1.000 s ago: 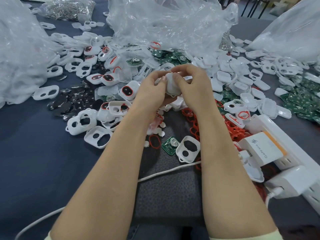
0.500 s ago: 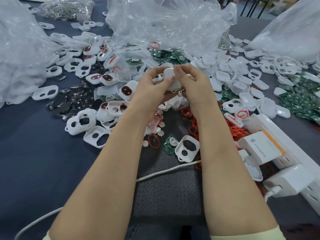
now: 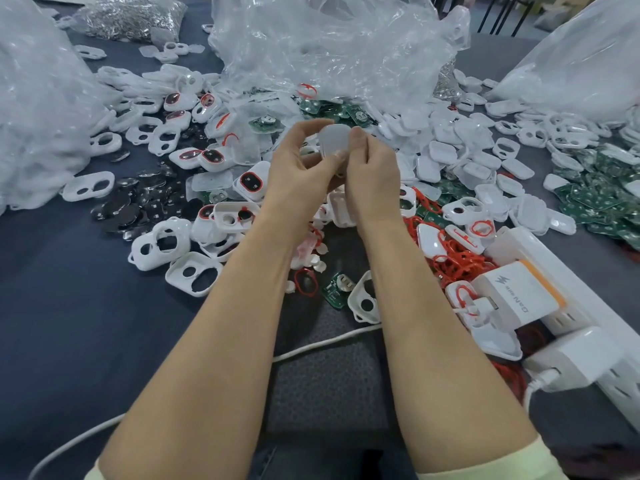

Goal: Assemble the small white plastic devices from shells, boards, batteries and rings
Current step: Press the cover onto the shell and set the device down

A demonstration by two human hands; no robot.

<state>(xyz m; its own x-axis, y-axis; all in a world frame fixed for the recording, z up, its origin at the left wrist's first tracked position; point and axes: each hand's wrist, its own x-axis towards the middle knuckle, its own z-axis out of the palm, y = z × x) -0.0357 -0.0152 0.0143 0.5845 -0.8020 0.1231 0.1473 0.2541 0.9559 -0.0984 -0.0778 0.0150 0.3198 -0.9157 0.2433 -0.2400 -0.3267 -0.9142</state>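
Both hands meet above the middle of the table, raised over the heaps of parts. Together they hold one small white device. The left hand curls round its left side with the thumb laid across the near face, and the right hand pinches its right edge between thumb and bent fingers. Whether the device's seam is fully closed cannot be told, since the fingers cover it. Below the wrists, near the person, a single red ring, a green board and an open white shell lie side by side on the cloth. More two-holed shells lie to the left, and beyond them there is a dark pile of coin batteries. To the right a tangle of red rings touches a white power strip that carries a charger, and a white cable runs under both forearms. Green boards are spread at the far right. Crumpled clear plastic bags stand along the far side.
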